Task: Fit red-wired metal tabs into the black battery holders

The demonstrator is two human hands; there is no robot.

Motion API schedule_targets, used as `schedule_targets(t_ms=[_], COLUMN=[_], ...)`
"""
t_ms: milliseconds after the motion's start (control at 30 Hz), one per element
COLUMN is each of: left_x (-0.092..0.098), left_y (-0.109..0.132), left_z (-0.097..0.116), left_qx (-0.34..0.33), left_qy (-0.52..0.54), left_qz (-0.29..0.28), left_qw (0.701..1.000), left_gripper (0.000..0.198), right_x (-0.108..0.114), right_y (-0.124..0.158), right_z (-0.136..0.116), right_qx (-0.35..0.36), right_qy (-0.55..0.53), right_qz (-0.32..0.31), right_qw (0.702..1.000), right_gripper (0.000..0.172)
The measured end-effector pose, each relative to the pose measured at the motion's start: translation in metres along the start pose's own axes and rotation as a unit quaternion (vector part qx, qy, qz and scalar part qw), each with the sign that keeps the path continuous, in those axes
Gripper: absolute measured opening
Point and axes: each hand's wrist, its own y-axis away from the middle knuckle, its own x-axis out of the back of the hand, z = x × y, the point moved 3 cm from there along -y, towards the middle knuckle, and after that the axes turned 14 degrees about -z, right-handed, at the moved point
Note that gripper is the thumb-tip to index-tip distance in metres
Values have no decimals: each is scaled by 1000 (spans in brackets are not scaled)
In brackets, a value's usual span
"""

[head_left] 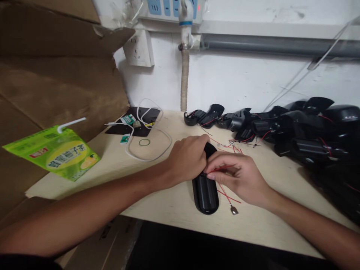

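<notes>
A glossy black casing (206,195), long with a rounded end, lies on the table below my hands. My left hand (189,157) is closed round its upper part, knuckles up. Thumb and fingers of my right hand (239,174) pinch a thin red wire (224,167) at the casing's middle; the wire's tip is hidden between the fingers. Just right of the casing, more red wires run to a small metal part (234,210) lying on the table. Beyond my right hand lie further red wires with small parts (231,143).
Several black casings with red wires (264,125) are heaped at the back and right. A green drink pouch with a straw (60,153) stands at the left by cardboard (56,82). A white cable (168,140) and green ring (144,142) lie on the wooden table (163,202).
</notes>
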Motion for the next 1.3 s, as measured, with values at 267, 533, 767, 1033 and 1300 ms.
schedule_targets(t_ms=[267, 533, 767, 1033, 1300], left_x=[-2, -3, -4, -3, -4], left_y=[0, 0, -1, -2, -2], left_z=[-2, -1, -4, -2, -3], left_qx=[-17, -17, -11, -19, -12], left_qy=[7, 11, 23, 30, 27], left_qz=[5, 4, -7, 0, -5], left_qw=[1000, 1000, 1000, 999, 1000], left_gripper=[28, 27, 26, 26, 27], right_x=[-1, -3, -6, 4, -6], right_y=[2, 0, 2, 2, 3], right_z=[-1, 3, -2, 0, 7], right_qx=[22, 38, 69, -26, 2], right_qy=[65, 102, 164, 36, 77], right_qz=[-2, -3, 3, 51, 25], right_qw=[998, 994, 984, 998, 997], right_gripper=[7, 7, 9, 7, 6])
